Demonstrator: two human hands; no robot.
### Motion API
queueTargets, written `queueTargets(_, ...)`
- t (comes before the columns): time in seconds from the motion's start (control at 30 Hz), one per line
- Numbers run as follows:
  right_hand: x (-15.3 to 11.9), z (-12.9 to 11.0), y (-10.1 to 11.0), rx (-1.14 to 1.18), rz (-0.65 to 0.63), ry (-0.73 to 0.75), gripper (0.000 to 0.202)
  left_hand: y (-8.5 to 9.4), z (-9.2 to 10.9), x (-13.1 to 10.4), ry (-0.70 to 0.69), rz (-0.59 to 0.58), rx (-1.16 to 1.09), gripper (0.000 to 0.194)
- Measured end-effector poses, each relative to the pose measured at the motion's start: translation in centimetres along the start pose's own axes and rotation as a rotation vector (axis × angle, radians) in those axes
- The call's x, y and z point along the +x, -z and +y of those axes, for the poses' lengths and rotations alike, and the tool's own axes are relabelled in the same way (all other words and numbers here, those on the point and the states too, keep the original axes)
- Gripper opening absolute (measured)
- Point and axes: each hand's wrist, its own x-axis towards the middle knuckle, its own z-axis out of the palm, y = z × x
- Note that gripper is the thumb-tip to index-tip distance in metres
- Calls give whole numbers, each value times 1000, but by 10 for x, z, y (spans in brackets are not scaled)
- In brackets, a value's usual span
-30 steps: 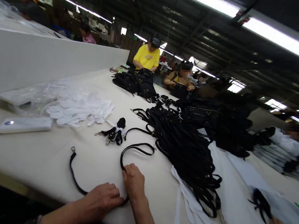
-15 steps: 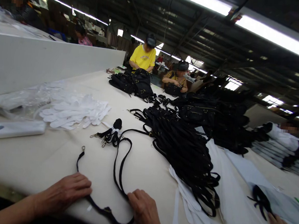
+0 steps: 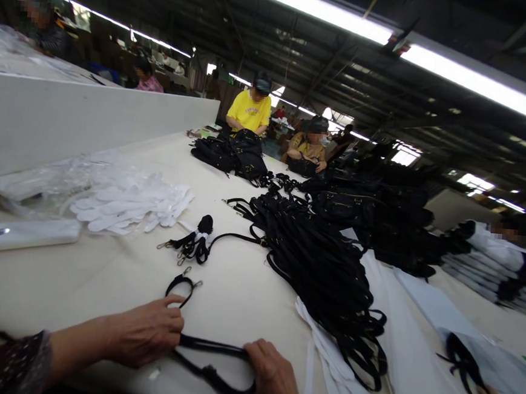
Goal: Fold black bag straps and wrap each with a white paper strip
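Head view: the left hand [image 3: 149,334] closes on a doubled black strap [image 3: 228,391]; the right hand [image 3: 272,371] grips its looped end, no tie showing. From them, one bound bundle [image 3: 199,238] sits at twelve o'clock, unbundled straps [image 3: 317,262] between one and two.

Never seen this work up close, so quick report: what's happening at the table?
Left hand gripping doubled black strap. Right hand at its loop. Bundled straps beyond, apart from both hands.
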Motion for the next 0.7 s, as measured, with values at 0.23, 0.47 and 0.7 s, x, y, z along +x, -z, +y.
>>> queueTargets(0.23, 22, 33, 14, 40, -35, -131, 30, -22, 0, -30, 252, 54, 126, 24)
queueTargets(0.47, 75, -70, 17, 325, 28, 234, 53, -31, 3, -28, 338, 61, 100, 23)
queueTargets(0.7, 98, -121, -37, 324, 87, 264, 22, -7, -7, -47, 435, 90, -211, 27)
